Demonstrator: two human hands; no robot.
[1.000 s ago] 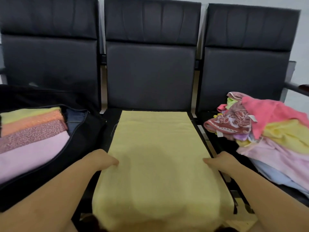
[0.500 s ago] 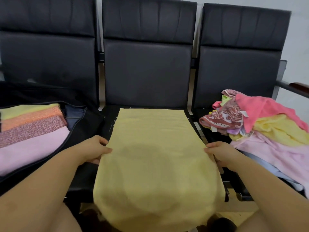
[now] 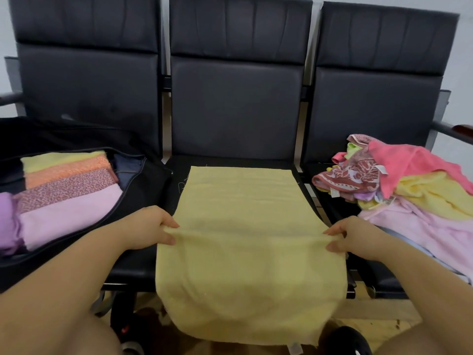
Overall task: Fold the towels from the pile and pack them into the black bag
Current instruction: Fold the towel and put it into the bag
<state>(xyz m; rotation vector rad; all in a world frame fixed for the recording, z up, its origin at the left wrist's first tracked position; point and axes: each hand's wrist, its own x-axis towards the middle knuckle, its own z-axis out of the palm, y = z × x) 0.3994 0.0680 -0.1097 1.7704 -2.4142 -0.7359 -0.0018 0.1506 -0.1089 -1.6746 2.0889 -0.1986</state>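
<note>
A yellow towel (image 3: 245, 226) lies lengthwise on the middle seat, its near end hanging over the front edge. My left hand (image 3: 148, 228) pinches its left edge and my right hand (image 3: 353, 235) pinches its right edge, both about halfway along. The cloth is raised slightly between them. The black bag (image 3: 143, 185) lies open on the left seat with several folded towels (image 3: 69, 190) inside. The unfolded pile of towels (image 3: 414, 190) sits on the right seat.
Three black padded chairs (image 3: 238, 108) stand in a row with tall backs behind the seats. Metal armrests stick out at the far left and far right. Below the seat front are the floor and a dark shoe (image 3: 350, 342).
Both hands have gone from resting at the towel's sides to pinching its edges and lifting them a little. The camera has drawn back slightly.
</note>
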